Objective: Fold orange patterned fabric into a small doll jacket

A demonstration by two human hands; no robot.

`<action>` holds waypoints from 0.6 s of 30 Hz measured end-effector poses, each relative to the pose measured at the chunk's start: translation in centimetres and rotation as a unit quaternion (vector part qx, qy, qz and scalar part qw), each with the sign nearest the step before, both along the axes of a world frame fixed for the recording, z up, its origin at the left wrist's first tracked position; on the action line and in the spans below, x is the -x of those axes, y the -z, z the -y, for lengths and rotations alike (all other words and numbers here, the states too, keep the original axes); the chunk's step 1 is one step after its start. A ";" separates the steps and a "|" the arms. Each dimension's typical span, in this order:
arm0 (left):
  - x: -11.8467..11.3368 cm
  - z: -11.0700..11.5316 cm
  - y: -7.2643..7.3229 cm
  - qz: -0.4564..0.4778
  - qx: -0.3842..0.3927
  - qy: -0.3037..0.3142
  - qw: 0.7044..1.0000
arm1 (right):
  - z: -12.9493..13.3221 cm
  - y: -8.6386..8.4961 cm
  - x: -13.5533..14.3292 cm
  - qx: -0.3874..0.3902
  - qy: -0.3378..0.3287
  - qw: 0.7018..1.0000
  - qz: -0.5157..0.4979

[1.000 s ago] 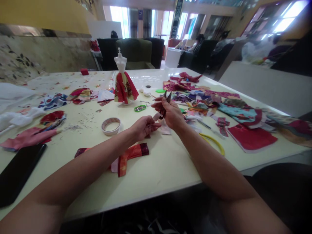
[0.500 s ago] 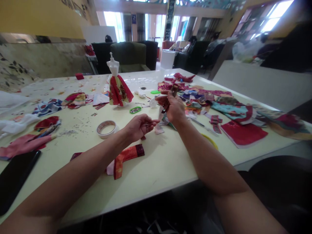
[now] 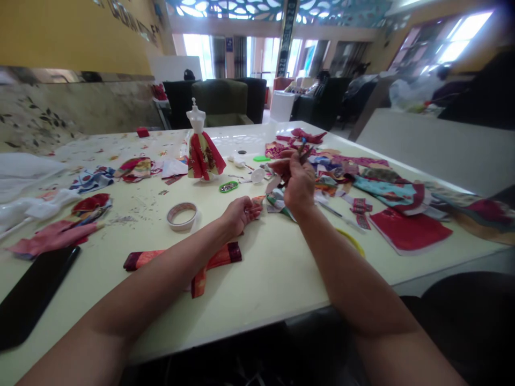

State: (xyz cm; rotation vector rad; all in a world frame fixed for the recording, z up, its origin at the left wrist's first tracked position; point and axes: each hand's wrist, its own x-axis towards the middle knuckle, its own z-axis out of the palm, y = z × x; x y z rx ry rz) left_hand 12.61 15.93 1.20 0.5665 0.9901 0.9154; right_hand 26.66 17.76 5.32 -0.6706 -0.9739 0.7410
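Note:
My left hand (image 3: 243, 214) is closed, its fingers curled round a small orange piece of cloth (image 3: 258, 199) that mostly hides in the grip. To its right, my right hand (image 3: 300, 179) is raised over the table and wrapped round what look like scissors (image 3: 304, 152); a dark part sticks out above the fingers. Below my left forearm lies an orange doll-sized garment (image 3: 223, 254) with dark red ends, partly covered by the arm. A roll of tape (image 3: 182, 215) sits left of my left hand.
A small white mannequin (image 3: 196, 119) in a red and yellow skirt (image 3: 204, 155) stands behind a green dish of pins (image 3: 228, 186). Fabric scraps (image 3: 386, 187) and a red cloth (image 3: 409, 229) lie to the right. A black phone (image 3: 38, 292) lies at left.
The view has tilted up slightly and shifted left. My right hand has turned a little with the scissors in it, and orange cloth now shows at my left fingertips.

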 end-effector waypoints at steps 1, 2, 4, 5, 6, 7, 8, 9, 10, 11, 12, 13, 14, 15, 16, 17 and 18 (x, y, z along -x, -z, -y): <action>0.0 0.1 -0.2 -0.002 0.000 0.002 1.000 | 0.1 -0.3 -0.3 -0.019 0.031 0.999 0.003; 0.1 0.2 -0.4 -0.003 0.000 0.006 1.000 | 0.1 -0.5 -0.5 -0.032 0.055 0.998 0.013; 0.4 0.5 -1.0 -0.006 -0.001 0.016 1.000 | 0.3 -0.6 -1.0 -0.032 0.075 0.996 0.048; 0.6 0.7 -1.4 -0.008 -0.003 0.021 1.000 | 0.3 -0.6 -1.1 -0.022 0.074 0.995 0.070; 1.0 0.9 -1.8 -0.010 -0.008 0.024 1.000 | 0.4 -0.4 -1.1 -0.011 0.071 0.993 0.094; 1.4 1.2 -2.3 -0.012 -0.015 0.025 1.000 | 0.4 -0.2 -1.0 -0.001 0.066 0.991 0.120; 1.9 1.6 -2.9 -0.015 -0.025 0.023 0.999 | 0.4 0.1 -0.9 0.010 0.056 0.987 0.150; 2.5 2.0 -3.4 -0.017 -0.037 0.021 0.999 | 0.5 0.2 -0.7 0.021 0.041 0.982 0.183; 3.1 2.4 -3.8 -0.019 -0.049 0.018 0.998 | 0.6 0.4 -0.4 0.032 0.022 0.976 0.214; 3.8 2.9 -4.2 -0.022 -0.061 0.015 0.998 | 0.8 0.4 0.0 0.042 0.002 0.970 0.241; 4.6 3.3 -4.6 -0.025 -0.073 0.012 0.997 | 1.0 0.4 0.4 0.051 -0.020 0.963 0.264; 5.3 3.8 -4.8 -0.029 -0.084 0.008 0.996 | 1.4 0.2 0.8 0.060 -0.045 0.955 0.286; 6.1 4.3 -4.9 -0.034 -0.094 0.003 0.995 | 1.8 0.1 1.2 0.068 -0.069 0.948 0.305; 6.9 4.8 -4.8 -0.039 -0.103 -0.002 0.994 | 2.4 0.0 1.6 0.073 -0.095 0.938 0.325; 7.7 5.3 -4.7 -0.044 -0.111 -0.007 0.993 | 3.0 -0.1 2.0 0.079 -0.122 0.926 0.349; 8.5 5.8 -4.5 -0.047 -0.119 -0.012 0.992 | 3.7 -0.1 2.3 0.081 -0.145 0.913 0.372; 9.2 6.2 -4.1 -0.049 -0.126 -0.015 0.991 | 4.4 0.1 2.6 0.078 -0.163 0.900 0.397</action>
